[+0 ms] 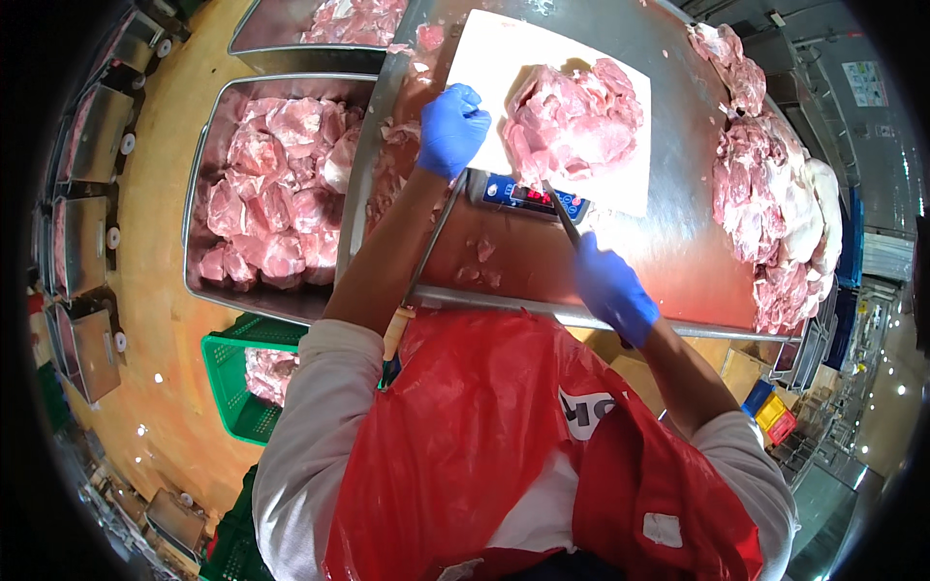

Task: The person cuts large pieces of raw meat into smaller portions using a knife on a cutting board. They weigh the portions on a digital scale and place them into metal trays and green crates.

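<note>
My right hand (615,290), in a blue glove, is wrapped round a knife whose narrow blade (564,215) points up toward the meat; its handle is hidden in my fist. My left hand (453,131), also blue-gloved, is curled closed at the left edge of a white board (489,48); whether anything is inside the fingers is hidden. A heap of pink raw meat (576,121) lies on the board, its lower edge close to the knife tip. Partly under the board's near side, a blue scale panel (533,194) shows a lit red display.
Metal tubs of meat (276,189) stand left of the steel table (678,276). Larger meat pieces (765,194) line its right edge. A green crate (228,387) with meat sits lower left. A long thin rod with a pale handle (397,334) lies beside my left forearm.
</note>
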Motion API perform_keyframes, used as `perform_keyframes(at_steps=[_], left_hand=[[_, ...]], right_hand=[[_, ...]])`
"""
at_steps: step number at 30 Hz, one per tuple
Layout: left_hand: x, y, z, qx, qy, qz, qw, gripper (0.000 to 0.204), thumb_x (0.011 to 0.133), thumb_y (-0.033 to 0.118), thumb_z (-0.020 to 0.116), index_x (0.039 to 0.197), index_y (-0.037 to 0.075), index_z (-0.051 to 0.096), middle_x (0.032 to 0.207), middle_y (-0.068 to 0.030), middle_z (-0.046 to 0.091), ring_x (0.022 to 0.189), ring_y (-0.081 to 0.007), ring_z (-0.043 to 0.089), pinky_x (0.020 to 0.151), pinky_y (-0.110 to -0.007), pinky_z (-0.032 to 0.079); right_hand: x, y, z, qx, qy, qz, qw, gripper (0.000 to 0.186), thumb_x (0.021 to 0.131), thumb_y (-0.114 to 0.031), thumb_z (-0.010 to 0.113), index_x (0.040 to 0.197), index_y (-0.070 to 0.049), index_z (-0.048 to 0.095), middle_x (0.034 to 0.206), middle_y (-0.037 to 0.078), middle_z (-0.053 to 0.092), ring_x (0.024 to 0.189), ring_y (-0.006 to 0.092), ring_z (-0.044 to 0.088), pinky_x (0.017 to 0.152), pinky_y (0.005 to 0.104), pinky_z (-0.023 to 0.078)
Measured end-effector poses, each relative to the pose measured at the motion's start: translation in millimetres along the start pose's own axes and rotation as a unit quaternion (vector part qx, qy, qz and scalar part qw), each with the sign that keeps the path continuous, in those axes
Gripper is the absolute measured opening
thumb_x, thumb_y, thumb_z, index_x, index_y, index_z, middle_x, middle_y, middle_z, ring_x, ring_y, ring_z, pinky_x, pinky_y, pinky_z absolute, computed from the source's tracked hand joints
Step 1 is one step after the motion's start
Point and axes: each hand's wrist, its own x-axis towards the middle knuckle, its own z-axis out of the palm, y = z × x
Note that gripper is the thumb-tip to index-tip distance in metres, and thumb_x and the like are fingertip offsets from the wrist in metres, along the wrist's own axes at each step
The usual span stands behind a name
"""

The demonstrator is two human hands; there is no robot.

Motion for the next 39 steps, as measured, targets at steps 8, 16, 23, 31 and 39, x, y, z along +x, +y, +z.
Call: perform_keyframes(at_steps=[8,16,23,31,39], left_hand=[[-47.6,94.2,30.5,0.241,-0.100,-0.024,0.965,0.047,0.079,0.022,0.075,0.111,-0.001,0.050,0.098,-0.0274,0.061,0.092,-0.0454,0.063,0.080,-0.051,0.052],[-38.2,25.8,-27.9,-0.178,-0.130,-0.091,0.971,0.014,0.085,0.009,0.067,0.096,0.003,0.061,0.075,-0.0009,0.059,0.065,-0.0091,0.056,0.059,-0.026,0.048],[51.5,40.7,-65.7,-0.435,-0.084,-0.157,0.883,0.010,0.088,0.008,0.058,0.078,0.009,0.056,0.068,0.0037,0.050,0.055,-0.0090,0.050,0.047,-0.024,0.039],[138.4,-5.0,-76.2,0.265,-0.225,0.237,0.907,0.010,0.086,0.014,0.062,0.091,0.006,0.058,0.073,-0.0091,0.057,0.063,-0.0207,0.056,0.058,-0.034,0.048],[-76.0,36.1,31.3,0.136,-0.214,0.241,0.937,0.020,0.076,0.013,0.075,0.092,0.004,0.068,0.084,-0.0117,0.067,0.078,-0.0233,0.066,0.070,-0.037,0.053]], right_hand=[[9.6,-4.2,-44.1,0.114,0.262,-0.052,0.957,0.020,0.100,-0.016,0.049,0.111,0.000,0.043,0.075,0.030,0.064,0.070,0.0505,0.063,0.059,0.0599,0.047],[63.8,-22.7,-55.8,0.198,0.312,-0.103,0.923,0.020,0.100,-0.018,0.051,0.109,-0.001,0.047,0.076,0.032,0.063,0.073,0.0520,0.063,0.063,0.0598,0.049],[57.9,-8.2,-52.4,0.275,0.334,-0.108,0.895,0.015,0.099,-0.013,0.054,0.107,-0.001,0.049,0.077,0.031,0.064,0.075,0.0506,0.064,0.061,0.0565,0.049],[24.2,56.9,-55.3,0.337,0.369,0.022,0.866,0.018,0.101,-0.016,0.054,0.105,0.001,0.052,0.073,0.027,0.063,0.067,0.0423,0.067,0.056,0.0471,0.048],[9.9,92.8,-7.8,0.348,0.358,0.025,0.866,0.019,0.104,-0.019,0.054,0.106,0.000,0.053,0.068,0.004,0.056,0.054,0.0105,0.056,0.049,0.0288,0.047]])
